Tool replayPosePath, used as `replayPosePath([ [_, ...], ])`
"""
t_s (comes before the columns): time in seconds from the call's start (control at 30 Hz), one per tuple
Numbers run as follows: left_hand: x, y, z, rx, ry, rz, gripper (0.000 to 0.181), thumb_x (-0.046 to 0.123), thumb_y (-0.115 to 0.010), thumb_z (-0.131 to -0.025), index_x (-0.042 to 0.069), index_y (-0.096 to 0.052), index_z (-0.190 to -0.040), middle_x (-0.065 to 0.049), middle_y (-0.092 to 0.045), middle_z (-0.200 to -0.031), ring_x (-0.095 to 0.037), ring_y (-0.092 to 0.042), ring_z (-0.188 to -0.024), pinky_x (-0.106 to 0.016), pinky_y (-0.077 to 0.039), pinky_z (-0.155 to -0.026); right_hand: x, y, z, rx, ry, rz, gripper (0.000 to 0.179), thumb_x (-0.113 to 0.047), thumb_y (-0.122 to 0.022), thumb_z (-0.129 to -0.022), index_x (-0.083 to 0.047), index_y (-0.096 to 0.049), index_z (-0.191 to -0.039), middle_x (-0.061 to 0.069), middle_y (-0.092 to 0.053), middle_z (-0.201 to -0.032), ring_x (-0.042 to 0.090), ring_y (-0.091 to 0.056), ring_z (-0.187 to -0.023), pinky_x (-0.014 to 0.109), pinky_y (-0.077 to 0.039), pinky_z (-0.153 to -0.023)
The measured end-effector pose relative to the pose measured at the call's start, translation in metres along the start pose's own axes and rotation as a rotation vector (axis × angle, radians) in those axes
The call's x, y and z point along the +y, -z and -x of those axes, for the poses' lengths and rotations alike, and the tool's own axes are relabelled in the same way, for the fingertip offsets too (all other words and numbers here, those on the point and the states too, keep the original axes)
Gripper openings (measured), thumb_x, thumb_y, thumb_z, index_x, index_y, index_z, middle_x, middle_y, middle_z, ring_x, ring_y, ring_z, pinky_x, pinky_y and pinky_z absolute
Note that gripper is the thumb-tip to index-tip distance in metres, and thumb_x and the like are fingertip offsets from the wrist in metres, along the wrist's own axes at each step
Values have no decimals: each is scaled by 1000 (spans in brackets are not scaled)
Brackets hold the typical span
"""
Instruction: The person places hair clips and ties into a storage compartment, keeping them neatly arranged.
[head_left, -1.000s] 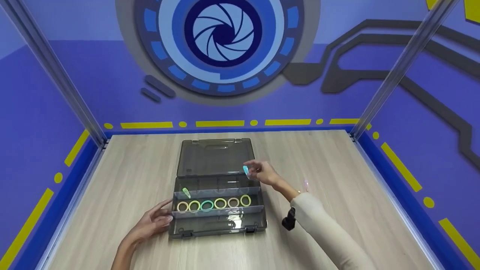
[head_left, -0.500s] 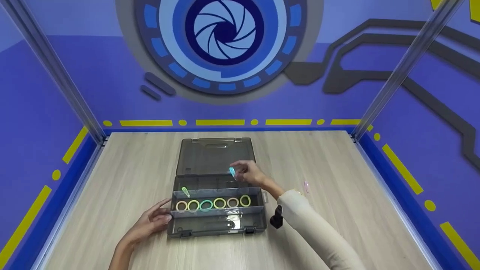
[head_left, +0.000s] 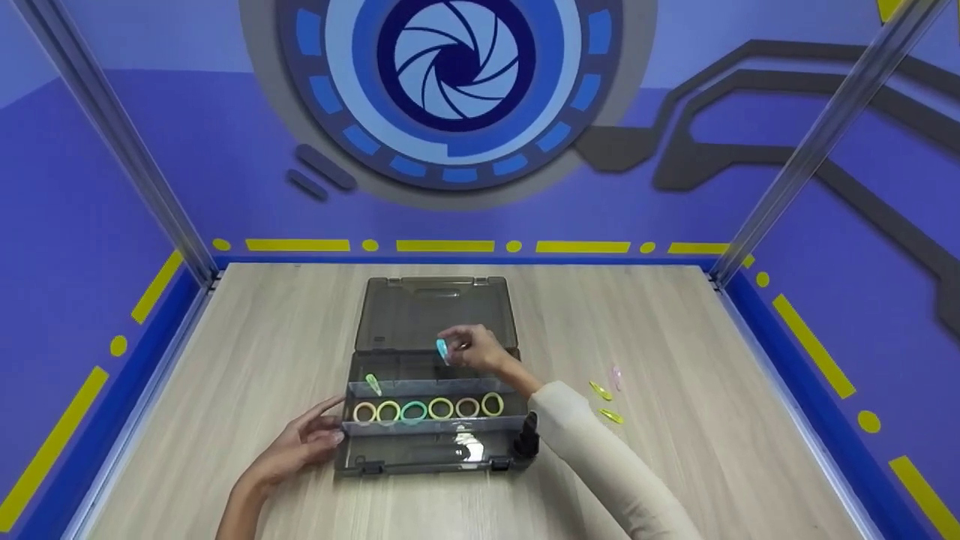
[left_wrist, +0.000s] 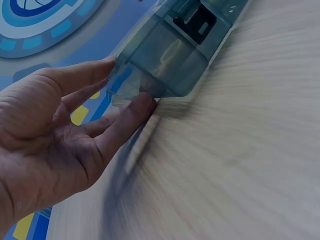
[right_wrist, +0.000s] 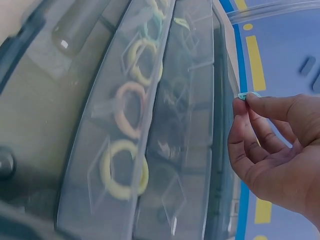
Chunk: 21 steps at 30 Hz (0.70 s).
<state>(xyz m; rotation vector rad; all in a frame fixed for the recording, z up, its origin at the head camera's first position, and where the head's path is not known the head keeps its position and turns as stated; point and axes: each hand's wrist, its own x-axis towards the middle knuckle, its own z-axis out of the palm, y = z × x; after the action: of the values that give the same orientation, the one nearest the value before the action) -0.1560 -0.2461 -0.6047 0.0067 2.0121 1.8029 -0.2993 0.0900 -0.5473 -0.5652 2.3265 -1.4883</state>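
A blue snap hair clip [head_left: 442, 349] is pinched between the thumb and fingers of my right hand [head_left: 475, 349], above the back row of the smoky plastic organizer box [head_left: 409, 446]. The right wrist view shows the same hair clip [right_wrist: 248, 95] at the fingertips. My left hand [head_left: 296, 448] rests against the box's left side; in the left wrist view its straight fingers [left_wrist: 127, 120] touch the box corner [left_wrist: 165, 60]. A row of several hair ties [head_left: 441, 398] in yellow, pink and teal stands in the middle section. A green hair clip [head_left: 373, 385] sits in the back row at left.
Right of the box, two yellow hair clips [head_left: 601, 391] and a pink hair clip [head_left: 617, 377] lie on the wooden table [head_left: 675, 330]. The box lid [head_left: 435, 311] lies folded back. Blue panels [head_left: 150, 157] enclose the table's back and sides.
My right hand has moved left over the box with the blue hair clip. Two yellow hair clips, earlier hidden behind the right sleeve, now show. My left hand has stayed at the box.
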Motion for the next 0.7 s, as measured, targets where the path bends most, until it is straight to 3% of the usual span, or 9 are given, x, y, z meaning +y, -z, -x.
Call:
replayPosePath([
  [0.23,2,-2,-3,12,15,12,77,22,-66,-101,8,-22,-163,-31,-44,-149,-21,-61,-122,-43,-54,-105,-1,-21,-9,-12,23,8,38,10,-68,-87,6,-68,-125,26,-74,-96,13,-68,-79,19,-55,-68],
  [0.43,0,0,-3,-11,-6,36,76,19,-65,-101,6,-21,-162,-32,-44,-148,-20,-61,-122,-38,-55,-102,0,-39,-14,-59,44,-7,37,15,-67,-85,9,-68,-122,31,-73,-92,13,-65,-71,16,-49,-61],
  [0.7,-2,1,-3,-2,23,56,75,20,-65,-101,8,-22,-162,-31,-43,-149,-20,-61,-122,-43,-55,-104,0,-60,-23,-81,54,10,33,18,-66,-84,13,-69,-117,33,-73,-91,41,-74,-86,12,-47,-61],
])
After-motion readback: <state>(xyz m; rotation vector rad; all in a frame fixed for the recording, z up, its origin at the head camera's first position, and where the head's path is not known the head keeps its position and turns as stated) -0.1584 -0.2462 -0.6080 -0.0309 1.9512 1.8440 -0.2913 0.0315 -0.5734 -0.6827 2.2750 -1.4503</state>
